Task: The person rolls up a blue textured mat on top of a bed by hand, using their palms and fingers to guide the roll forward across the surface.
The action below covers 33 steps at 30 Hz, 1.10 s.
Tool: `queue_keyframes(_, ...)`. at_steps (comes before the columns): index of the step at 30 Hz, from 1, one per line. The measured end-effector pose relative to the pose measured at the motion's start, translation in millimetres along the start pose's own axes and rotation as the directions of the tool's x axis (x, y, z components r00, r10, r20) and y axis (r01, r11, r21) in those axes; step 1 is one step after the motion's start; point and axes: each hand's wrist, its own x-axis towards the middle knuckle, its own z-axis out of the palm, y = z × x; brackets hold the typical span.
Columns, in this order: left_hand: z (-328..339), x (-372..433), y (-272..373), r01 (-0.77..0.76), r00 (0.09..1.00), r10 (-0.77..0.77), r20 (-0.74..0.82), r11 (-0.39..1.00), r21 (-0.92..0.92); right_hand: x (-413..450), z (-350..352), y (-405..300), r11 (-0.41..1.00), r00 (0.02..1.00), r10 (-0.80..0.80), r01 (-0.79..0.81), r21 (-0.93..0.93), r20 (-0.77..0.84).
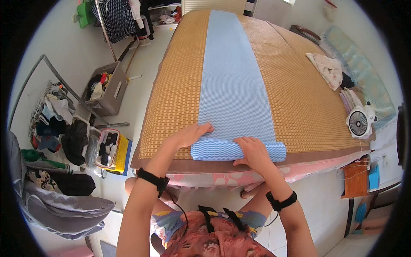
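A blue-and-white, wavy-striped roll of cloth (218, 149) lies across the near end of a bed. Its unrolled strip (232, 74) runs flat from the roll to the bed's far end. My right hand (253, 151) is around the roll's right half, fingers over the top and thumb on the near side. Just beyond the roll's left end, my left hand (194, 134) rests on the strip's left edge, fingers stretched to the right and holding nothing. Beneath the strip is a tan woven sleeping mat (173, 106) with a brown border.
On the bed's right side are a small white fan (358, 123), a folded cloth (326, 69) and a pale green quilted piece (362, 70). Left of the bed stand a grey storage bin (112, 96), a yellow basket (123, 152) and a grey metal frame (69, 86). A wooden stool (355, 178) stands at right.
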Motion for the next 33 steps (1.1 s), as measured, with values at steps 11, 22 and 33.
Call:
queue_keyframes(11, 83.0, -13.4, 54.8, -0.129, 0.894, 0.412, -0.177, 0.614, 0.778, 51.6, -9.5, 56.0, 0.949, 0.91, 0.014, -0.144, 0.282, 0.415)
queue_keyframes(22, 26.2, 50.1, 63.4, -0.068, 0.996, 0.087, 0.009, 0.705, 0.706, 19.0, 8.2, 48.1, 0.995, 0.975, -0.014, -0.008, -0.1, -0.22)
queue_keyframes(33, 60.6, 64.3, 51.9, -0.055, 0.896, 0.365, -0.252, 0.655, 0.754, 50.2, 13.4, 65.0, 0.996, 0.985, 0.088, -0.09, -0.005, -0.149)
